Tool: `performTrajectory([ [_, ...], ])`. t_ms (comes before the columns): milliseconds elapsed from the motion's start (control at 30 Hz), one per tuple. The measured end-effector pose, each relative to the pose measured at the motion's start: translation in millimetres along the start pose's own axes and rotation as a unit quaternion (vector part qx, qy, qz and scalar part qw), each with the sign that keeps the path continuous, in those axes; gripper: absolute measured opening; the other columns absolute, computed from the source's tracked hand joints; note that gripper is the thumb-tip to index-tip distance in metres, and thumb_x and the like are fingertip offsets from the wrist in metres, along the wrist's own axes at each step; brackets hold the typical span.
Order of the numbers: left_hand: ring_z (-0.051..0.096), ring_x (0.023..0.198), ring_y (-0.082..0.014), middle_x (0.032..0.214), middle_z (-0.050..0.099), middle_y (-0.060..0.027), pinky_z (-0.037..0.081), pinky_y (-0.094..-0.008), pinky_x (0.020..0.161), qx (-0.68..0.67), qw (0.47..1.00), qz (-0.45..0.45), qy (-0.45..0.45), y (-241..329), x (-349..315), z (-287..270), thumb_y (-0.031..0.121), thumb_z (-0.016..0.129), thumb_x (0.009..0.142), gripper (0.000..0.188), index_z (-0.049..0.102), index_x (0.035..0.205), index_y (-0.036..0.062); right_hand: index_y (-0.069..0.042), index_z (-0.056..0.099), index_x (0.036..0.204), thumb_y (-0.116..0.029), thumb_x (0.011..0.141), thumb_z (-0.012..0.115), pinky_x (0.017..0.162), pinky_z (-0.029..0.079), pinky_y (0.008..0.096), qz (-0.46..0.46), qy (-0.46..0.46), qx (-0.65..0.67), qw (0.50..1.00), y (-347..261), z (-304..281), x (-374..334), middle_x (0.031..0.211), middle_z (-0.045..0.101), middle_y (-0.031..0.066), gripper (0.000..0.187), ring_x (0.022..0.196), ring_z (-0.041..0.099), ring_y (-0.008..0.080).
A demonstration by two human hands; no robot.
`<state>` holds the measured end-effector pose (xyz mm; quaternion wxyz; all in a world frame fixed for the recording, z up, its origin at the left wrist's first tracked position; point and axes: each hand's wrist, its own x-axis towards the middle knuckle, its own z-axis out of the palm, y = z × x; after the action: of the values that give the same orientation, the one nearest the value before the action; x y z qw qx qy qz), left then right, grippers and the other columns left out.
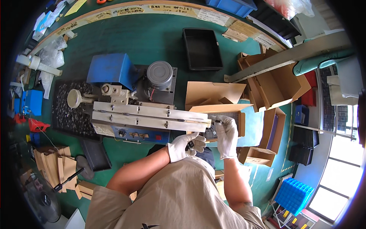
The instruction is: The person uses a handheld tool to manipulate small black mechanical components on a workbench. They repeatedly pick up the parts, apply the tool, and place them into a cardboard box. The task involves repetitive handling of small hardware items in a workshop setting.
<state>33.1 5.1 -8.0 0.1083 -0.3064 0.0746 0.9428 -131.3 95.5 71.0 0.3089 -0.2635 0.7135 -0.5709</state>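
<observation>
Both of my hands wear white gloves. My left hand (pixel 187 146) is cupped below the metal rail, its fingers curled around several small black parts (pixel 190 145). At the rail's right end my right hand (pixel 227 136) pinches a small dark piece (pixel 218 121), mostly hidden by the fingers. The long silver rail (pixel 145 118) belongs to a bench machine with a blue cover (pixel 109 69), a round grey motor (pixel 159 75) and a front panel of knobs and switches (pixel 139 135). Under my right hand, an open cardboard box (pixel 241 124) holds rows of small dark parts.
Left of the machine lies a black tray (pixel 59 114) full of small dark parts. A black bin (pixel 203 49) stands on the green table behind. Cardboard boxes (pixel 280 86) crowd the right, below a slanting metal post (pixel 282 57). Flat cardboard (pixel 57 168) leans at lower left.
</observation>
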Motion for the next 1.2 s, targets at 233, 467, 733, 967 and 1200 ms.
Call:
performTrajectory([
  [233, 0.068, 0.088, -0.0193, 0.106, 0.071, -0.012, 0.048, -0.0267, 0.061, 0.004, 1.0, 0.008, -0.004, 0.2, -2.0, 1.8, 0.044, 0.053, 0.104, 0.044, 0.066, 0.115, 0.0032, -0.003, 0.068, 0.112, 0.01, 0.089, 0.064, 0.103, 0.046, 0.0357, -0.122, -0.028, -0.067, 0.99, 1.2, 10.7, 0.9, 0.129, 0.055, 0.0129, 0.027, 0.121, 0.056, 0.0242],
  [467, 0.067, 0.111, -0.0304, 0.116, 0.068, -0.0155, 0.057, -0.0412, 0.09, -0.009, 0.996, 0.083, -0.028, 7.8, -15.9, 23.0, 0.044, 0.047, 0.106, 0.047, 0.059, 0.13, 0.0062, -0.004, 0.067, 0.126, 0.001, 0.09, 0.066, 0.107, 0.045, 0.0381, -0.117, 0.006, -0.116, 0.986, -28.5, 19.0, -7.0, 0.135, 0.055, 0.0161, 0.036, 0.125, 0.055, 0.0274],
  [733, 0.065, 0.116, -0.027, 0.131, 0.061, -0.0148, 0.056, -0.0451, 0.1, -0.083, 0.991, 0.059, -0.087, 7.1, -9.4, 17.6, 0.043, 0.039, 0.108, 0.049, 0.054, 0.137, 0.006, -0.01, 0.069, 0.118, -0.004, 0.07, 0.078, 0.098, 0.045, 0.0473, -0.227, -0.127, -0.379, 0.888, -13.3, 1.6, -27.8, 0.12, 0.063, 0.0159, 0.049, 0.115, 0.057, 0.038],
  [967, 0.066, 0.103, -0.0241, 0.121, 0.063, -0.0103, 0.057, -0.0416, 0.096, -0.069, 0.995, 0.04, -0.056, 0.0, 1.2, 7.5, 0.044, 0.037, 0.109, 0.047, 0.056, 0.131, 0.0066, -0.015, 0.072, 0.117, -0.014, 0.07, 0.077, 0.103, 0.04, 0.0513, -0.237, -0.201, -0.393, 0.866, -3.4, 5.1, -34.5, 0.123, 0.061, 0.0143, 0.047, 0.122, 0.051, 0.0393],
  [1200, 0.067, 0.098, -0.0237, 0.115, 0.069, -0.0127, 0.053, -0.031, 0.072, -0.013, 0.997, 0.061, -0.049, 4.5, -2.1, 7.9, 0.042, 0.038, 0.109, 0.049, 0.059, 0.128, 0.003, -0.006, 0.074, 0.093, 0.003, 0.077, 0.077, 0.086, 0.051, 0.0346, -0.079, -0.086, -0.202, 0.972, -27.1, -12.2, -28.6, 0.095, 0.069, 0.0091, 0.019, 0.093, 0.064, 0.0252],
])
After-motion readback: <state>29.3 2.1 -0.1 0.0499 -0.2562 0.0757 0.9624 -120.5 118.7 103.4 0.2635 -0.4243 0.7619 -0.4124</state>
